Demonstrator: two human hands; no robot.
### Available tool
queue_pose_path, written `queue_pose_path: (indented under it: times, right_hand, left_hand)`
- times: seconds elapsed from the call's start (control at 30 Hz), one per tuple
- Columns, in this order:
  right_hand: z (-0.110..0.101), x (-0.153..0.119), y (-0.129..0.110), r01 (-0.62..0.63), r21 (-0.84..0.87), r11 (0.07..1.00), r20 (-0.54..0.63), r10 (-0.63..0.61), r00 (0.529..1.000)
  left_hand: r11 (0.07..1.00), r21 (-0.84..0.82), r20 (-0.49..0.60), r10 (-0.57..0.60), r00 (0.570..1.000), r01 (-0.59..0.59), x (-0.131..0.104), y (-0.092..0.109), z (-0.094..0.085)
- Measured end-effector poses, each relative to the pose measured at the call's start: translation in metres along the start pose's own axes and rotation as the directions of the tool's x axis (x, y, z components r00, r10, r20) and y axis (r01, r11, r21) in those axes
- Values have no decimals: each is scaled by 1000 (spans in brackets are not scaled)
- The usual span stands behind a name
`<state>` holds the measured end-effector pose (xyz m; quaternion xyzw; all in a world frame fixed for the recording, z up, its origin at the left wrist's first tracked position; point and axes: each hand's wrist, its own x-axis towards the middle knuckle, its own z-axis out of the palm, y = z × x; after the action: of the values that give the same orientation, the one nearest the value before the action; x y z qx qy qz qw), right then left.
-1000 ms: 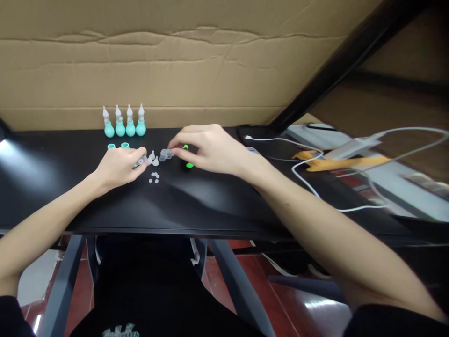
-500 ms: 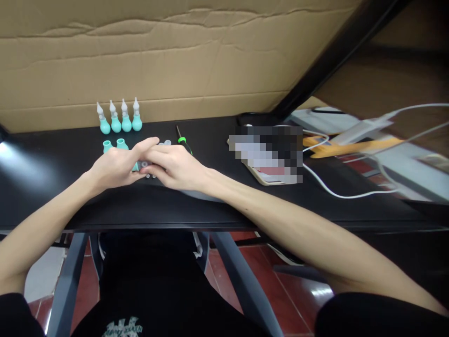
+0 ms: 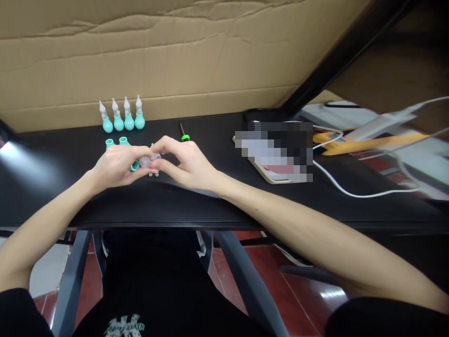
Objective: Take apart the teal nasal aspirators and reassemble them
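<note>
My left hand (image 3: pixel 114 166) is closed around a teal rubber bulb (image 3: pixel 134 165), and the bulb's round mouth shows between thumb and fingers. My right hand (image 3: pixel 189 161) pinches a clear plastic nozzle part (image 3: pixel 147 161) right beside that mouth. Whether the two pieces touch I cannot tell. Behind my left hand stand two more teal bulbs, a left one (image 3: pixel 110 142) and a right one (image 3: pixel 123 141), mouths up and lower parts hidden. Small whitish pieces (image 3: pixel 153 174) lie just below my fingertips.
Several nasal aspirators (image 3: pixel 129 120) with teal bulbs and clear tips stand in a row by the cardboard wall (image 3: pixel 175 61). A screwdriver (image 3: pixel 184 135) with a green collar lies behind my right hand. Rightward are a blurred-out phone-like object (image 3: pixel 271 180) and a white cable (image 3: pixel 336 191).
My right hand has drawn back a little to the right, and its fingers no longer overlap the left. More of the clear part and the bulb's mouth now show. The view has shifted slightly.
</note>
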<state>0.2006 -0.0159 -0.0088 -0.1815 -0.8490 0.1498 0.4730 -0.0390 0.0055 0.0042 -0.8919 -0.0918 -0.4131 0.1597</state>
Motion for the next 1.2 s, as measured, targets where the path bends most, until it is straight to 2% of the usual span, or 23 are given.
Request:
queue_pose_path:
  times: [0.07,0.2,0.37,0.53,0.8,0.93,1.07,1.2]
  right_hand:
    - [1,0,-1,3,-48,999,-85,-7,996]
    - [3,-3,-2,61,-191,980,-236,-107,966]
    - [10,-7,-6,-26,-243,970,-286,-46,957]
    - [16,-10,-12,-45,-258,965,-358,-52,932]
    - [20,-10,-15,-33,-306,952,-382,-91,919]
    - [20,-10,-16,34,-283,959,-409,-153,900]
    - [19,-9,-15,-25,-346,938,-391,-120,912]
    - [18,-6,-16,-9,-357,934,-386,-139,912]
  left_hand:
    - [1000,20,-21,-6,1000,6,-1,-2,1]
    - [997,78,-52,6,999,-2,0,-3,3]
    - [993,115,-63,29,998,-22,-3,-1,6]
    - [980,187,-38,-56,998,62,-9,-2,9]
    - [984,177,-160,8,987,21,1,4,8]
    - [977,193,-111,-64,992,85,-3,4,9]
    - [982,142,-71,-119,990,128,-10,1,11]
    - [981,155,-72,-105,992,115,-10,-2,10]
